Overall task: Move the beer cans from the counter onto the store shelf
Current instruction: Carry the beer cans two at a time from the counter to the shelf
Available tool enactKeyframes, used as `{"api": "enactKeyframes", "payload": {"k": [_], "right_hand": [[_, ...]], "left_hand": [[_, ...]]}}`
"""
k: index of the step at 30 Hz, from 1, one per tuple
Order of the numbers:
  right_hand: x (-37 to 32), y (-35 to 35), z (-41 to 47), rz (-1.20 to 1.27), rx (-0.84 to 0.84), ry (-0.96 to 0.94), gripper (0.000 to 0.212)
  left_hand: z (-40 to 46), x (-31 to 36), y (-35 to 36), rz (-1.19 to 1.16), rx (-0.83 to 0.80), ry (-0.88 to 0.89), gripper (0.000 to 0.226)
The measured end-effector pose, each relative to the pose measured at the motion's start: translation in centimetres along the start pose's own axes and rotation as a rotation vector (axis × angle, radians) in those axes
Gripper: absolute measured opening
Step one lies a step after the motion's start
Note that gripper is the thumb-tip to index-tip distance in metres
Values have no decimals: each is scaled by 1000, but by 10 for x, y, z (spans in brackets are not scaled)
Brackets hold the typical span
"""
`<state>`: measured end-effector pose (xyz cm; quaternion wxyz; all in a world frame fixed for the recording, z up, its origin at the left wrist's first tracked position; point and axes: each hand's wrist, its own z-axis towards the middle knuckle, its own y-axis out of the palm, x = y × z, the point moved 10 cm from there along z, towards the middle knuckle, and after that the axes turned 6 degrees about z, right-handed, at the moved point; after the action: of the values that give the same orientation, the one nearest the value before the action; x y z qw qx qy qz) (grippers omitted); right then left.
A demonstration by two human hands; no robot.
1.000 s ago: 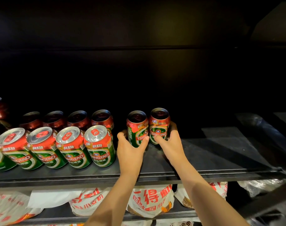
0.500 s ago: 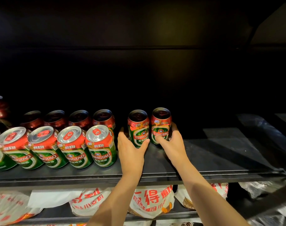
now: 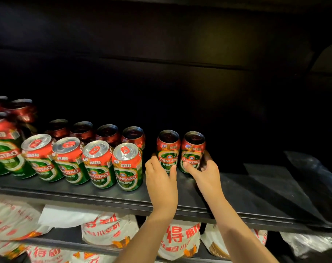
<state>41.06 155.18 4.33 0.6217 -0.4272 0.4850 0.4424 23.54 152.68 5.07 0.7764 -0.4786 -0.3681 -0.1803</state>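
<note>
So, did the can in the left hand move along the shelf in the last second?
No, not clearly. The left can in the left hand keeps about the same gap from the nearest back-row can; only the view shifted.

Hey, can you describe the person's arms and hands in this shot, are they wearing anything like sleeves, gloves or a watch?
Both forearms are bare right down to the bottom edge of the picture: no sleeves show. The left hand and the right hand have no gloves, and no watch, bracelet or ring shows on either. The arms look slender.
</note>
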Motion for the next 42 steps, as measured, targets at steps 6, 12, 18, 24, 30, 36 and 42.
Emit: {"api": "enactKeyframes", "payload": {"k": [6,12,18,24,30,36,42], "right_hand": [[-4,0,-1,22,-34,-19,32],[1,5,2,-6,-94,-21,45],[-6,12,-2,-74,-123,-67,48],[-4,13,-2,-88,-119,-53,49],[-1,13,-1,-100,-123,-42,40],[8,11,2,-101,-104,12,63],[1,13,1,-102,-114,-23,63]], "left_hand": [[-8,0,-3,-41,91,-103,67],[-9,-6,-2,-121,123,-153,62],[-12,-11,-7,-180,168,-177,57],[-14,-8,-8,-126,150,-158,60],[-15,-11,-10,-197,174,-204,53],[-20,-6,-9,-106,156,-133,57],[-17,-4,-6,-65,93,-127,62]]}}
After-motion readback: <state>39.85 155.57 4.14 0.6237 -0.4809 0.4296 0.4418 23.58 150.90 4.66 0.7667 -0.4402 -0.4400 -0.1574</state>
